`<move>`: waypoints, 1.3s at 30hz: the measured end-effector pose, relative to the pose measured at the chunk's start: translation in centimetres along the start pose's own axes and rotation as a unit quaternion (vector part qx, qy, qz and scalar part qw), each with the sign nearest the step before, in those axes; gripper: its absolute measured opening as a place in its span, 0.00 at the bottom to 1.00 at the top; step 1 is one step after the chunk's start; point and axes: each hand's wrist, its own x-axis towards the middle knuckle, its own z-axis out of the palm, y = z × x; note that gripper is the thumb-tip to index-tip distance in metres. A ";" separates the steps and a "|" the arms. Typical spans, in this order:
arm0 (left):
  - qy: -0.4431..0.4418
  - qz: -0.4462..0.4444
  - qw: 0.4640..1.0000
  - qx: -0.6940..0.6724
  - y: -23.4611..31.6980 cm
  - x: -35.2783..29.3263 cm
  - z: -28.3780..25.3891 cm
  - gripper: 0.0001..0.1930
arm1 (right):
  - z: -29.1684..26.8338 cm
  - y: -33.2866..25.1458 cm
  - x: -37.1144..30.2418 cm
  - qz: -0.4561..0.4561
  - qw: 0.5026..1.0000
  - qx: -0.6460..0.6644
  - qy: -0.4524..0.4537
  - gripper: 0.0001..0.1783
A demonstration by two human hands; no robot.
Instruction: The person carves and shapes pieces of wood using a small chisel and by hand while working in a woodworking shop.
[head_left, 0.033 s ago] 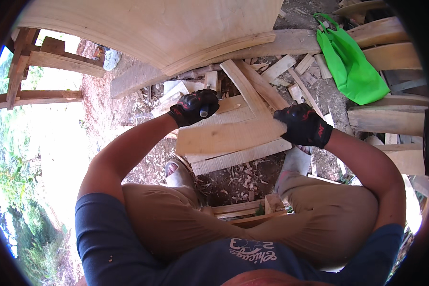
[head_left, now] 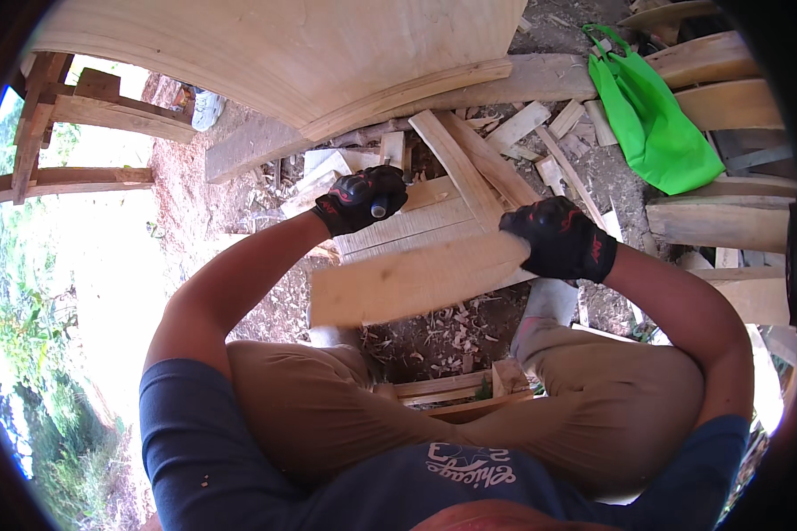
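Observation:
My right hand (head_left: 558, 237), in a black glove with red marks, is closed on the right end of a flat pale wooden board (head_left: 407, 281). The board slants across in front of my knees, its left end lower and nearer to me, raised over the planks below. My left hand (head_left: 363, 196), gloved alike, is wrapped round a tool handle (head_left: 379, 211) whose round end pokes out of the fist; the rest of the tool is hidden. Beneath both hands lie pale planks (head_left: 407, 232), and a narrow curved wooden piece (head_left: 459, 168) rests beyond them.
A large pale wooden panel (head_left: 283, 53) spans the far side, by a thick beam (head_left: 257, 150). At the far right lies a bright green cloth bag (head_left: 651, 124) beside stacked timbers (head_left: 717, 221). Wood shavings (head_left: 460, 341) and offcuts litter the ground between my feet.
The board's left end has swung toward me and to the left, lifting off the planks. My right hand has shifted slightly left with it. My left hand looks still.

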 end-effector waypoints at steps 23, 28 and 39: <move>0.006 -0.056 0.968 -0.243 0.0 0.7 0.0 0.10 | -0.4 -2.6 2.0 -0.056 0.997 0.045 0.030 0.18; 0.092 -0.110 0.920 -0.364 -0.2 0.3 1.0 0.09 | 1.2 1.8 2.8 0.153 0.985 -0.035 -0.075 0.17; 0.067 0.067 0.994 0.060 1.5 1.1 0.3 0.03 | 1.7 3.0 1.0 0.063 0.998 -0.020 -0.022 0.13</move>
